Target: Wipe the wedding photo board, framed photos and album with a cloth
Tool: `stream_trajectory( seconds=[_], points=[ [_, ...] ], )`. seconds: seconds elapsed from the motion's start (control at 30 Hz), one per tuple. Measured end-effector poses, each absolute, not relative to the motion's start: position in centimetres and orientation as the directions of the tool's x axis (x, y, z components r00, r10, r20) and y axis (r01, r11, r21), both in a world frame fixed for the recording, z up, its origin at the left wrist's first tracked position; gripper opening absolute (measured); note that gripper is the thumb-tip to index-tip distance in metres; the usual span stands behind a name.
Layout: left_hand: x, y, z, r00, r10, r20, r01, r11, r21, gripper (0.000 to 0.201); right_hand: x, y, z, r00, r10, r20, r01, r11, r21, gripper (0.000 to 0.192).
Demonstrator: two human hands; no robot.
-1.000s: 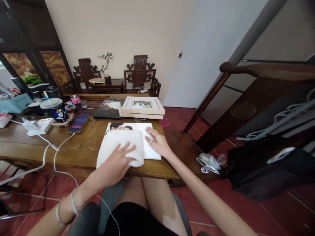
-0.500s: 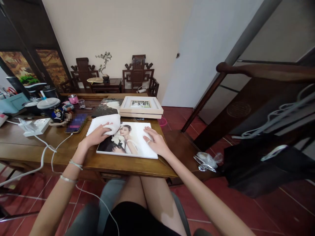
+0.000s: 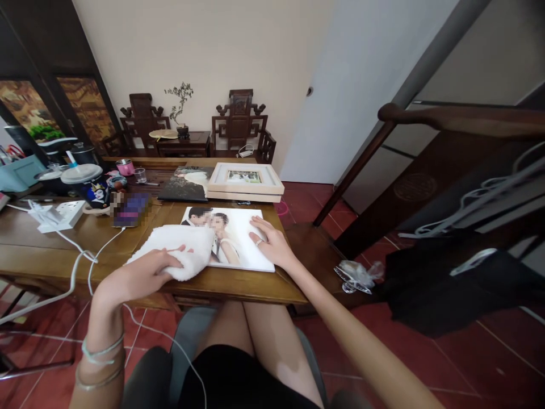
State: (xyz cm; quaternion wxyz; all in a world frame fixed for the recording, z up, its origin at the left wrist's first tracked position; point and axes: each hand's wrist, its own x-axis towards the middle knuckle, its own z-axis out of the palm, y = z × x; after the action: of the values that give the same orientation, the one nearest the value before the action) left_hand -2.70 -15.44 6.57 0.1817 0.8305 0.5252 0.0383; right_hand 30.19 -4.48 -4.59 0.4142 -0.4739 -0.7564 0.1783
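Note:
A photo panel (image 3: pixel 238 241) showing a couple lies flat near the front edge of the wooden table (image 3: pixel 251 284). My left hand (image 3: pixel 147 272) grips a white cloth (image 3: pixel 187 250), which covers the panel's lower left part and hangs over onto the table. Some fingertips of that hand are sunk into the cloth. My right hand (image 3: pixel 272 244) rests on the panel's right side with its fingers stretched out and holds nothing. Just behind the panel are a stack of light wooden picture frames (image 3: pixel 247 179) and a dark album or panel (image 3: pixel 183 190).
On the left stand a lidded cup (image 3: pixel 93 184), a phone (image 3: pixel 131 211) on a charging cable and a white power strip (image 3: pixel 62 216). A pink cup (image 3: pixel 125 167) and a small clear cup (image 3: pixel 140 175) are farther back. A wooden chair (image 3: pixel 409 187) is at the right.
My left hand has drawn the cloth toward me across the panel's left side, uncovering the upper left of the photo. My right hand stays at the right side.

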Motion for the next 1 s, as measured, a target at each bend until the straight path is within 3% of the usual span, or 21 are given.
stream_trajectory(
  seconds=[0.2,0.4,0.67,0.87,1.0],
  points=[
    [-1.7,-13.3,5.1,0.508,0.860,-0.049,0.816,-0.462,0.348,0.034,30.2,-4.6,-4.6,-0.200,0.862,0.466,0.568,0.490,-0.661,0.037],
    [4.5,-12.1,2.6,0.397,0.908,0.134,0.896,-0.415,0.160,0.042,30.2,-4.6,-4.6,-0.201,0.864,0.462,0.544,0.491,-0.680,0.037],
    [10.6,-15.1,1.4,0.613,0.769,0.181,0.751,-0.639,0.169,0.042,30.5,-4.7,-4.1,-0.254,0.864,0.434,0.549,0.498,-0.671,0.050],
    [9.2,-14.4,2.2,0.532,0.837,0.125,0.805,-0.546,0.232,0.043,30.3,-4.6,-4.3,-0.223,0.866,0.448,0.557,0.491,-0.670,0.042],
    [6.8,-11.9,3.2,0.402,0.913,0.071,0.891,-0.408,0.199,0.048,30.1,-4.5,-4.5,-0.213,0.863,0.459,0.552,0.494,-0.672,0.038]
  ],
)
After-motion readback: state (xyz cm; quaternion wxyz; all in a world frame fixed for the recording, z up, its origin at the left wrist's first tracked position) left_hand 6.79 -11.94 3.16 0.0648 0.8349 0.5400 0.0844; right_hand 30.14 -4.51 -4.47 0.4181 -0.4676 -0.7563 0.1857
